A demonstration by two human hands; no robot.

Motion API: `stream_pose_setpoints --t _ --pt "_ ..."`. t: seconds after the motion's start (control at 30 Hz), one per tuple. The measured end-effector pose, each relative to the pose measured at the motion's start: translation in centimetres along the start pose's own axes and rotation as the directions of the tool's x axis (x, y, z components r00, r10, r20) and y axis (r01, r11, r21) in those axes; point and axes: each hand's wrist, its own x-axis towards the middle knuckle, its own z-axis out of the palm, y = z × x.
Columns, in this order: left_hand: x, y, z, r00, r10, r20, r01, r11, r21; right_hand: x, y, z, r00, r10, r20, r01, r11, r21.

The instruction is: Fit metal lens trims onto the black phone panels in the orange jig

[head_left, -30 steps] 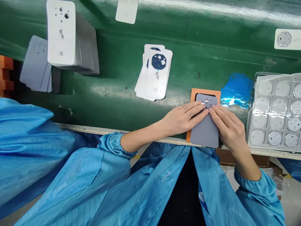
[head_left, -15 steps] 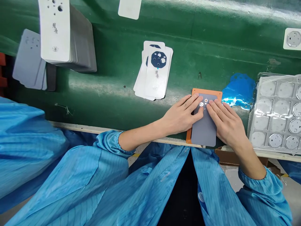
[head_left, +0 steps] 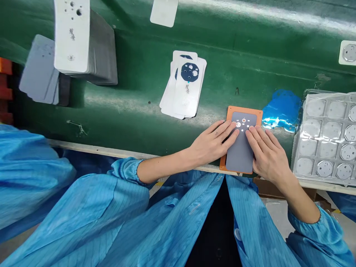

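A grey phone back cover with several camera holes lies seated in an orange jig at the near edge of the green table. My left hand lies flat on the cover's left side, fingers stretched toward the holes. My right hand presses flat on its right side, fingertips beside the holes. Neither hand grips anything.
A fanned pile of white covers lies left of the jig. A tall stack of covers and grey ones stand far left. Blue film scraps and a clear blister tray of round parts lie right.
The grey cover slid up into the orange jig and now sits level within it; both hands moved slightly with it, staying flat on top.
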Motion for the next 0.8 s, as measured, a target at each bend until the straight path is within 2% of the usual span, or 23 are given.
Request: stream_pose_setpoints --t 0.27,0.33,0.4,0.47,0.5,0.53,0.57,0.6,0.63,0.67,0.73,0.77,0.8 --pt "0.7 0.6 -0.2 0.998 0.031 0.06 -0.036 0.996 0.08 0.1 -0.2 0.5 1.0 0.014 -0.025 -0.014 1.0 0.016" --pt "0.7 0.0 -1.1 0.992 0.041 0.12 -0.044 0.999 0.021 -0.2 -0.2 0.6 0.998 0.023 -0.055 -0.02 0.999 0.044" --pt "0.9 -1.1 -2.4 0.98 0.076 0.186 -0.056 0.993 -0.108 -0.5 -0.2 0.7 0.992 0.036 -0.119 -0.018 0.989 0.15" --pt "1.6 -2.3 -3.7 0.98 0.078 0.183 -0.026 0.962 -0.271 -1.0 -0.2 0.5 0.949 0.186 -0.254 -0.082 0.926 0.368" --pt "2.3 -2.9 -4.1 0.989 0.039 0.14 0.012 0.939 -0.343 -1.3 -0.2 0.4 0.892 0.312 -0.327 -0.127 0.868 0.481" --pt "3.2 -3.4 -4.4 0.996 -0.027 0.089 0.061 0.914 -0.402 -1.6 -0.1 0.3 0.811 0.438 -0.389 -0.166 0.809 0.564" --pt "4.2 -3.7 -4.4 0.994 -0.102 0.049 0.113 0.887 -0.447 -1.9 0.0 0.2 0.708 0.557 -0.434 -0.196 0.746 0.637" --pt "5.5 -4.0 -4.3 0.986 -0.164 0.036 0.161 0.863 -0.479 -2.1 0.2 0.2 0.603 0.664 -0.442 -0.212 0.668 0.714" --pt "6.9 -4.2 -3.9 0.978 -0.202 0.058 0.203 0.841 -0.501 -2.3 0.5 0.2 0.515 0.757 -0.402 -0.206 0.565 0.799" --pt "8.3 -4.3 -3.4 0.971 -0.205 0.121 0.238 0.824 -0.514 -2.3 0.8 0.3 0.454 0.836 -0.309 -0.176 0.424 0.888" --pt "10.9 -4.4 -2.1 0.948 -0.163 0.274 0.289 0.802 -0.523 -2.2 1.5 0.7 0.366 0.93 -0.017 -0.069 0.046 0.997" --pt "12.0 -4.4 -1.4 0.935 -0.137 0.327 0.298 0.803 -0.516 -2.0 1.8 0.9 0.35 0.93 0.11 -0.021 -0.11 0.994" --pt "12.9 -4.4 -0.9 0.926 -0.119 0.359 0.299 0.81 -0.505 -1.8 2.1 1.1 0.344 0.92 0.186 0.01 -0.202 0.979"
